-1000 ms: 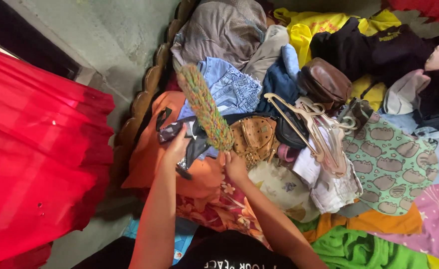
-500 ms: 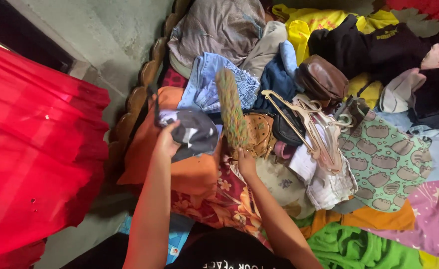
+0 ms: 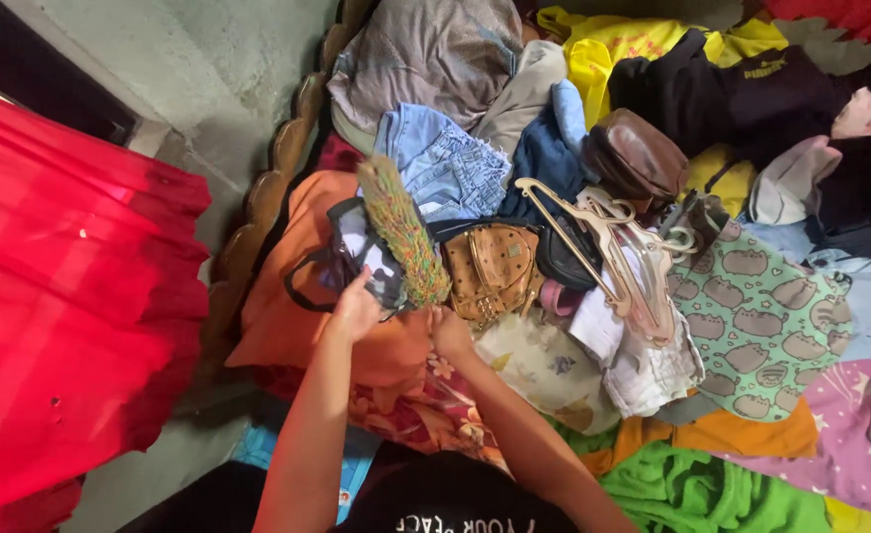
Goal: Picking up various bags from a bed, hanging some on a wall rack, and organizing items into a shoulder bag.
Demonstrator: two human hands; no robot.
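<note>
- Multicoloured, woolly-looking long bundle (image 3: 402, 235) standing up out of right hand (image 3: 449, 332), gripped at its lower end only, leaning toward 11 o'clock over the pile.
- Fingers of that hand closing around the base, mostly hidden behind the bundle, so tightness of the grip hard to judge.
- Left hand (image 3: 356, 308) pinching a dark patterned pouch with a looping black strap (image 3: 360, 253), fingers clamped on its lower edge, just at 9 o'clock of the bundle.
- Possibly tipping: the tall bundle, held low, likely swaying and slipping sideways onto the orange cloth (image 3: 297, 286).
- Possibly snagging: the loose strap, hanging toward 8 o'clock, maybe catching on the scalloped wooden edge (image 3: 279, 163) or on nearby clothes.
- Possibly sliding: the tan studded bag (image 3: 493, 266) and the pale plastic hangers (image 3: 608, 247), lying loosely at 3 o'clock, likely shifting if the heap underneath gets nudged.
- Hard to tell: what the bundle really is, a duster, a knitted piece or rolled yarn.
- Pouch pattern blurring, its opening not showing.
- Red fabric (image 3: 70, 296) at 9 o'clock and clothes at 3 o'clock being cut off by the frame.
- Surface under the heap staying completely covered.
</note>
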